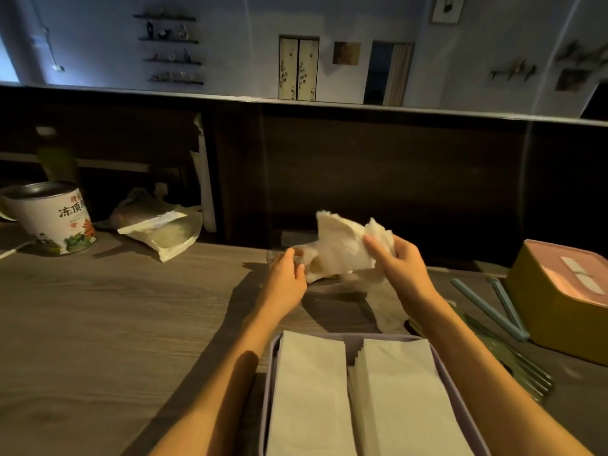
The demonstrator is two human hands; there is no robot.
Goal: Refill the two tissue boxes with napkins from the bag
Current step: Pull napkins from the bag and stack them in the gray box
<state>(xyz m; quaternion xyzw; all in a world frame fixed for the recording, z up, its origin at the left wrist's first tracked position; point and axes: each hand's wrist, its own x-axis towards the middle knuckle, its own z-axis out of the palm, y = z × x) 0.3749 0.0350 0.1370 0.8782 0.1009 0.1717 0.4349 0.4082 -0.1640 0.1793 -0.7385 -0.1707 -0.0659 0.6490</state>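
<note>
A crumpled clear plastic bag [335, 248] is held up above the wooden table. My left hand [288, 274] pinches its lower left end and my right hand [399, 261] grips its right side. Whether napkins are still inside it I cannot tell. Right in front of me lies an open lilac tissue box [271, 366] holding two side-by-side stacks of white napkins [355, 396]. At the right edge stands a yellow tissue box [539, 307] with a pink lid and a napkin showing in its slot.
A printed tea tin [56, 218] and a pale pouch [164, 232] sit at the back left. Blue sticks [490, 307] and green cutlery [513, 363] lie between the two boxes. A dark partition [362, 179] rises behind the table.
</note>
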